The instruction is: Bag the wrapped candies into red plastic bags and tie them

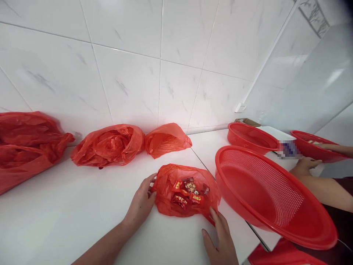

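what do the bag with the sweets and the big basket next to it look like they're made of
The open red bag looks like thin, glossy plastic film: it crinkles and lets light through. The large red oval basket seems moulded hard plastic, smooth and slightly shiny, with a stiff rim and perforated sides.

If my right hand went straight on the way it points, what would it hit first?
Your right hand would likely meet the near edge of the open red bag, which its fingertips seem to touch; wrapped candies lie inside.
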`<state>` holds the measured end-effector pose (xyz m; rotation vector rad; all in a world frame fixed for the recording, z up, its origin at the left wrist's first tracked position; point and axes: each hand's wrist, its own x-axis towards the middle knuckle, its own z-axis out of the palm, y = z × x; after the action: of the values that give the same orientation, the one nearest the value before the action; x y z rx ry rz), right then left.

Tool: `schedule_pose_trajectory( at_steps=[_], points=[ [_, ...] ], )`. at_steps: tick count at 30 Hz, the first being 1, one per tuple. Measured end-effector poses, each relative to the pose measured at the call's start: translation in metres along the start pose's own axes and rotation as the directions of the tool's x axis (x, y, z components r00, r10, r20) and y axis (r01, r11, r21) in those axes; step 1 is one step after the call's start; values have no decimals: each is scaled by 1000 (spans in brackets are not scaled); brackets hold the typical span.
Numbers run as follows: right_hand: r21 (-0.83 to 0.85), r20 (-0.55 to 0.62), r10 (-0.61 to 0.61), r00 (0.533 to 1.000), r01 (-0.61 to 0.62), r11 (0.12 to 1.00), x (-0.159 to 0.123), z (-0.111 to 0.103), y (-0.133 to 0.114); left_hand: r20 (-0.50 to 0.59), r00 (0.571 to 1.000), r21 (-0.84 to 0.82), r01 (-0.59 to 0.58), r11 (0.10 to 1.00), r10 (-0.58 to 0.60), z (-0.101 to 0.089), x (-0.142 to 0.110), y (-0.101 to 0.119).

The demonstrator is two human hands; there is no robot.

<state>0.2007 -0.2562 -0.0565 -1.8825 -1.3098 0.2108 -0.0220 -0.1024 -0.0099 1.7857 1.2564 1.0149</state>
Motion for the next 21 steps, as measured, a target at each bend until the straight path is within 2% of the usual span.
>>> schedule_pose_trajectory(
  at_steps=[4, 8, 11, 15, 17, 19, 21],
  points=[
    [10, 17, 19, 1000, -19, 1000, 2, -2, -8, -1, 1000, -14, -12, 1000, 12, -1, -1, 4],
    [32, -2, 72, 997, -72, 997, 0, -4, -14, -123, 992, -21, -45, 999, 42, -4, -1, 7],
    [77, -45, 67, 997, -64, 995, -1, -7, -12, -215, 973, -38, -91, 995, 81, -9, 0, 9],
    [148, -2, 81, 997, -80, 986, 6, -14, -15, -222, 966, -30, -144, 989, 134, -12, -1, 11],
    [221, 58, 96, 994, -107, 970, 15, -22, -29, -216, 965, -25, -159, 987, 150, -12, -1, 11],
    [318, 90, 44, 995, -70, 945, 25, -36, -52, -223, 960, -19, -176, 984, 167, -12, -2, 11],
    [393, 15, -56, 998, 46, 918, 34, -53, -78, -248, 952, -12, -189, 982, 180, -14, -2, 10]
  ],
)
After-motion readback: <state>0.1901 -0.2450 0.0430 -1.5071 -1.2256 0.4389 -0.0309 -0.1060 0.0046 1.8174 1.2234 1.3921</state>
